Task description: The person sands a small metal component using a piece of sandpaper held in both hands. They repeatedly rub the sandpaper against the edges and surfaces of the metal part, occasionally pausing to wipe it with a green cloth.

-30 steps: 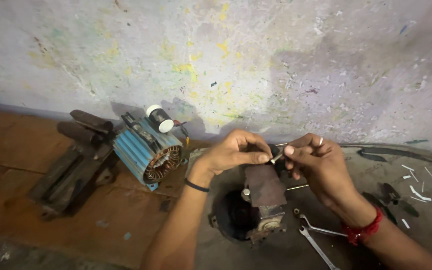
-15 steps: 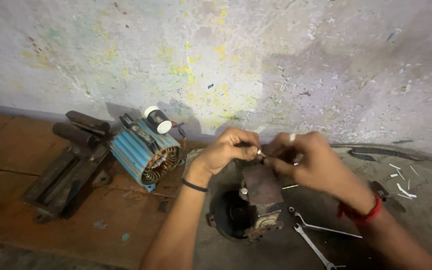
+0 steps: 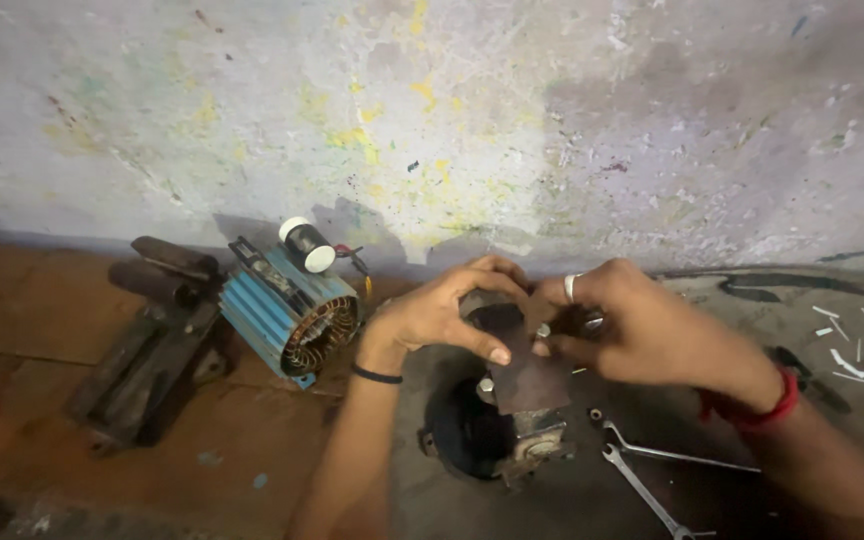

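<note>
Head view: left hand [image 3: 442, 318] and right hand [image 3: 624, 330], fingers curled, pinch small parts above a dark motor [image 3: 512, 415]; blue motor [image 3: 290, 312] beside, spanners [image 3: 667, 465] near.

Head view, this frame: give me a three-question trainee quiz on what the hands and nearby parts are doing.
1. True or false: both hands are on the dark motor housing.
2. Which lies on the floor below the right hand? A) two spanners B) a hammer C) a drill
3. What colour is the finned motor beside the left hand?

Key:
1. True; both hands meet at its top, pinching small parts too fine to identify.
2. A, the spanners.
3. Blue, with copper windings showing.
</note>
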